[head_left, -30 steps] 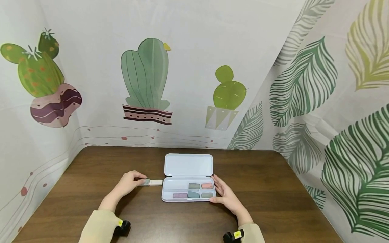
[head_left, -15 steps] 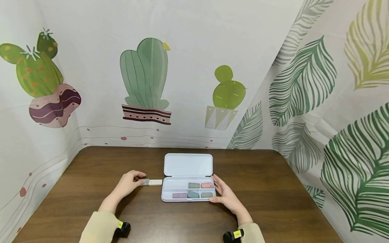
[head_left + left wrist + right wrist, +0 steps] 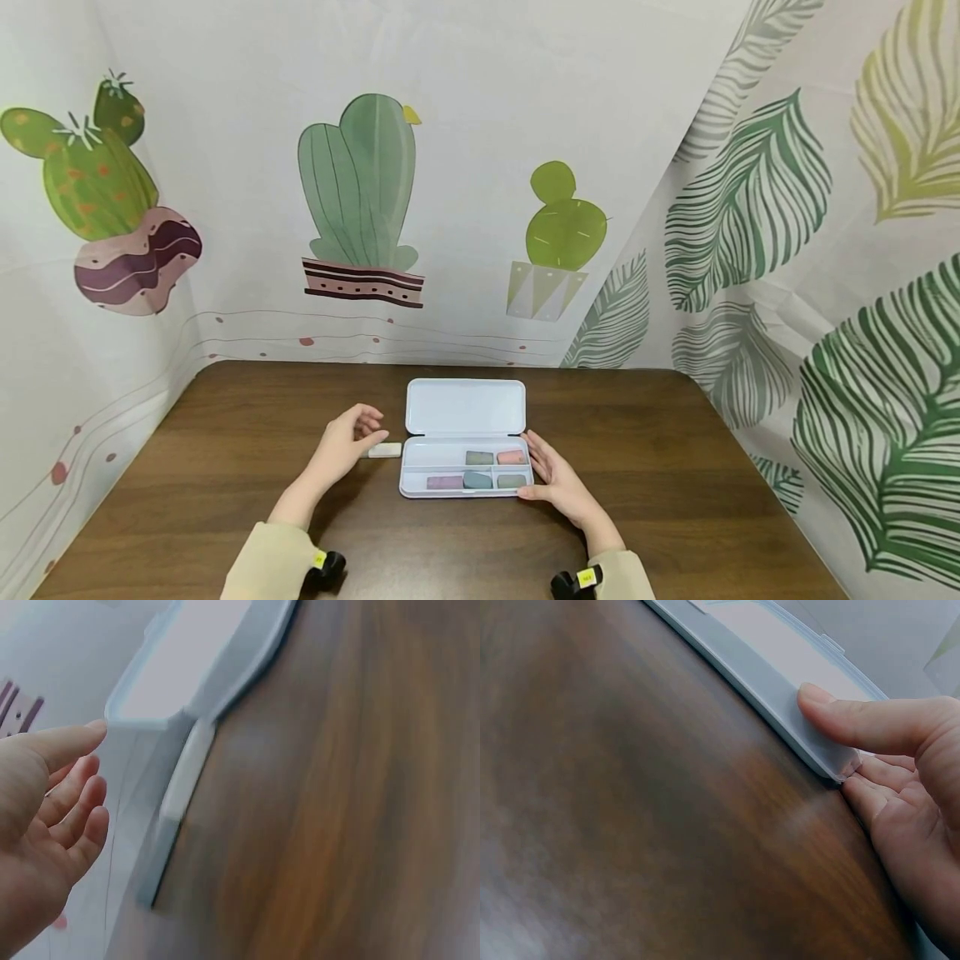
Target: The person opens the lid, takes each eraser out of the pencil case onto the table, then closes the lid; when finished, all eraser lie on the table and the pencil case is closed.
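Observation:
An open white case (image 3: 431, 457) lies on the table, its lid (image 3: 465, 407) folded back. Several small coloured blocks sit in its compartments, among them a pink one (image 3: 511, 457), a purple one (image 3: 445, 483) and a blue-grey one (image 3: 477, 480). My right hand (image 3: 558, 483) holds the case's right end, thumb at the front corner and fingers along the side. Left of the case, a white block (image 3: 187, 772) and a grey block (image 3: 157, 862) lie end to end in a line. Just over them hovers my left hand (image 3: 343, 437), fingers loosely bent, nothing in them.
The brown wooden table (image 3: 465, 550) spreads around the case. Behind it hangs a pale cloth (image 3: 480, 167) printed with cacti and leaves. A black camera sits on each wrist.
My left hand has let go of the grey block, lifted, and moved slightly right and away from me. My right hand and the case have stayed put.

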`<state>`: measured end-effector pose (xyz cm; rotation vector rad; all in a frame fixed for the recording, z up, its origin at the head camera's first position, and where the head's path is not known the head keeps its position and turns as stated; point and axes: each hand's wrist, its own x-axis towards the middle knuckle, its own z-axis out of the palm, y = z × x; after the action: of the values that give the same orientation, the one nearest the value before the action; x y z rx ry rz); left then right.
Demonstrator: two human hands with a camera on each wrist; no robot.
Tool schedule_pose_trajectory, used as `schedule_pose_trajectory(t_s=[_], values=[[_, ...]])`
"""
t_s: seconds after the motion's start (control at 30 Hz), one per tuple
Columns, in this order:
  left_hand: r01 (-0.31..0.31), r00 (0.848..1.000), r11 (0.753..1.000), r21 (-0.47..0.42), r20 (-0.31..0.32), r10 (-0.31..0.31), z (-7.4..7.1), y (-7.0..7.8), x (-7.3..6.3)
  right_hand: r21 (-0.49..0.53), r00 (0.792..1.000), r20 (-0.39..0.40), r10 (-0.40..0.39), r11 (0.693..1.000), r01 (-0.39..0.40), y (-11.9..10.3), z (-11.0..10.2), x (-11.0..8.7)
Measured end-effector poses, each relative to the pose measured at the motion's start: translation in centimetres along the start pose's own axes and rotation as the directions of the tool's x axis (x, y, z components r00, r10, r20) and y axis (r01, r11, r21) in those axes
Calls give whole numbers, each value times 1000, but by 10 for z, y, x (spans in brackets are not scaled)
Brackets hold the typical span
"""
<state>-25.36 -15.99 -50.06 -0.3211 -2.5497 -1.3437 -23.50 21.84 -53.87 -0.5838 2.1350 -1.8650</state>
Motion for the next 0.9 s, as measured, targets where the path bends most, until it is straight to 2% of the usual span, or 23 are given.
schedule_pose_trajectory(t_s=[0.3, 0.43, 0.57, 0.73, 0.83, 0.87, 0.9], values=[[-107, 989, 992, -64, 94, 113, 39, 29, 3, 1, 1000, -4, 5, 1000, -5, -1, 0, -1], [-143, 977, 987, -75, 145, 153, 55, 39, 4, -7, 1000, -2, 0, 1000, 0, -1, 0, 0], [-146, 963, 986, -76, 216, 159, 72, 47, 5, -17, 1000, -2, 5, 1000, -5, -1, 0, 0], [-155, 936, 987, -45, 312, 161, 88, 53, 5, -25, 1000, 1, 14, 1000, -14, -2, 0, -1], [-208, 912, 977, -51, 350, 213, 92, 55, 5, -21, 1000, 6, 8, 1000, -8, -2, 0, -1], [-249, 901, 967, -57, 352, 253, 96, 48, 6, -22, 1000, 7, 5, 1000, -5, -2, 0, -1], [-271, 893, 961, -57, 357, 273, 97, 49, 6, -23, 1000, 9, 2, 1000, -2, -2, 0, -1]])
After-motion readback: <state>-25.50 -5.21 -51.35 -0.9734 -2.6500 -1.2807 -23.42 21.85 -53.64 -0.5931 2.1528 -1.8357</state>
